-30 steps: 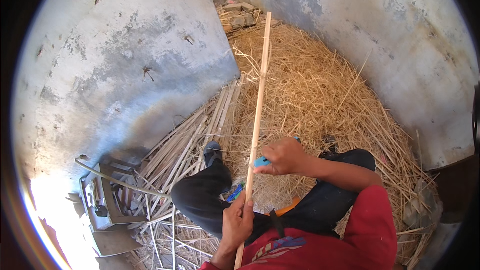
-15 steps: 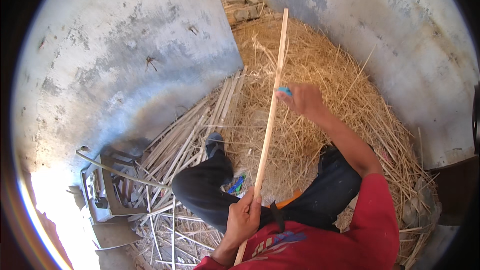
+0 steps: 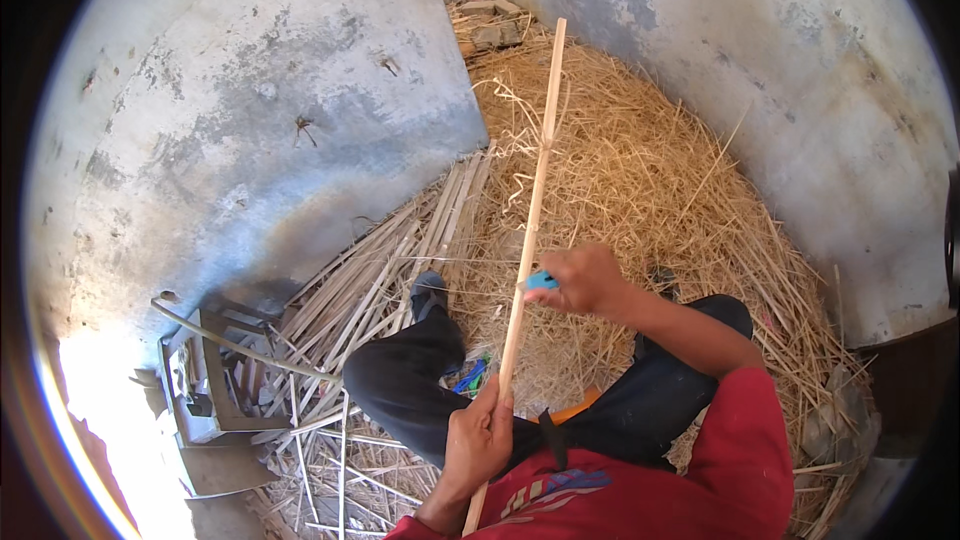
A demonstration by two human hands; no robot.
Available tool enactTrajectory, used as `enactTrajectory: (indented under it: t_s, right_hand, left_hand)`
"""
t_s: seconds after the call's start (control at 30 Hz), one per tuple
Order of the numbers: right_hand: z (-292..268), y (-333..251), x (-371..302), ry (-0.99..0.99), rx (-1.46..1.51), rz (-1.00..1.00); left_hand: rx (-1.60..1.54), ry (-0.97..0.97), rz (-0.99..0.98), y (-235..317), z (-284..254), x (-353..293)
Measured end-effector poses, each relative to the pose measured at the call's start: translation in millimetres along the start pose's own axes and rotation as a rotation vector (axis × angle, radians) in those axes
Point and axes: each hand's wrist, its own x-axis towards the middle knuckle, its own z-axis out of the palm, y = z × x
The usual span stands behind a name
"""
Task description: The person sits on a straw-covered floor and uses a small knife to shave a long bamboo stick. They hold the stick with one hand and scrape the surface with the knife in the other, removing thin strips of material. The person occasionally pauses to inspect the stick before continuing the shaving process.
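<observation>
Head view: holds a long, pale, squared wooden strip slantwise between the dark-trousered knees, above a heap of golden, straw-like shavings, apparently to keep the far length free and steady. Grasps its near part firmly in the left hand; clenches a small blue-bodied tool in the right hand, seemingly touching the strip about midway.

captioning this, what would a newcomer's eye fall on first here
Probably the long pale strip slanting up the middle, gripped low by the left hand while the right hand holds a blue tool against it. Beyond spreads a golden, strawlike heap, with pale slats to its left.
</observation>
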Motion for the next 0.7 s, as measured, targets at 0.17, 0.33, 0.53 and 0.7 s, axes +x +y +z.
enactTrajectory:
  t_s: [0.17, 0.33, 0.53, 0.7]
  right_hand:
    - [-13, 62, 29, -0.437, -0.226, 0.433]
    - [-1, -1, 0, -0.265, 0.000, 0.122]
    - [-9, 110, 23, -0.203, -0.286, 0.270]
    - [-23, 81, 32, -0.092, 0.030, 0.442]
  left_hand:
    - [-0.073, -0.057, -0.009, -2, 4, -4]
    - [0.027, 0.014, 0.011, -12, 2, -6]
    - [-0.106, -0.087, 0.067, -6, 11, 0]
    - [-0.151, -0.101, -0.070, -1, 2, -7]
